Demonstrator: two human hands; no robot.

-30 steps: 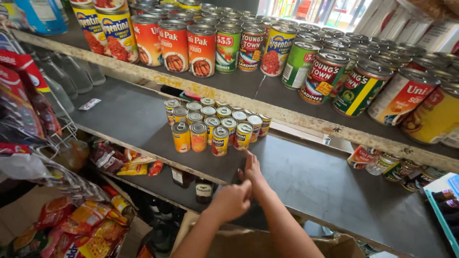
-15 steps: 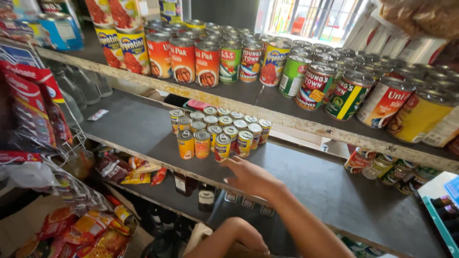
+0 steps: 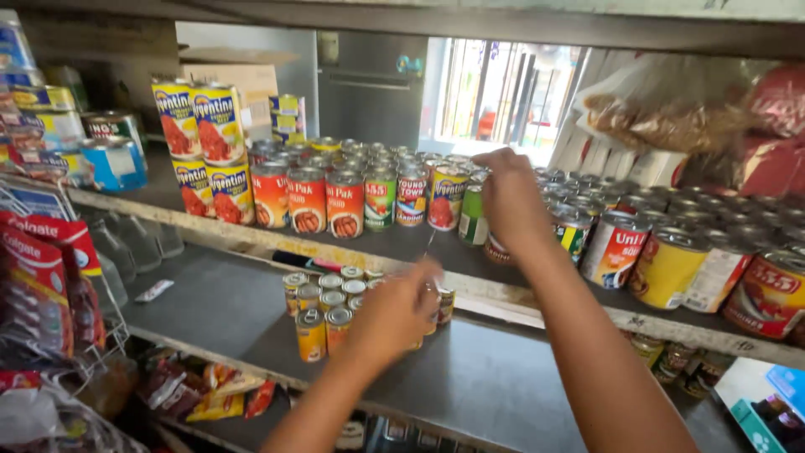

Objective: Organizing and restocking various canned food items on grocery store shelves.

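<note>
My right hand (image 3: 511, 200) is raised to the upper shelf, its fingers curled over the top of a tin can (image 3: 496, 248) whose red and white base shows under the palm, beside a green can (image 3: 472, 216). My left hand (image 3: 394, 315) hovers, blurred, over the right side of a cluster of small yellow and orange cans (image 3: 323, 317) on the middle shelf; its grip is unclear. A row of red-labelled cans (image 3: 345, 204) stands left of my right hand.
Tall stacked yellow and blue cans (image 3: 201, 126) stand at the upper shelf's left, large yellow and red cans (image 3: 671, 264) at its right. Red packets (image 3: 42, 277) hang on a wire rack at left. Snack packets (image 3: 210, 390) lie on the lowest shelf. The wooden shelf edge (image 3: 243, 239) juts forward.
My right hand rose from the middle shelf to the cans on the upper shelf. My left hand came up over the small cans. The view tilted upward.
</note>
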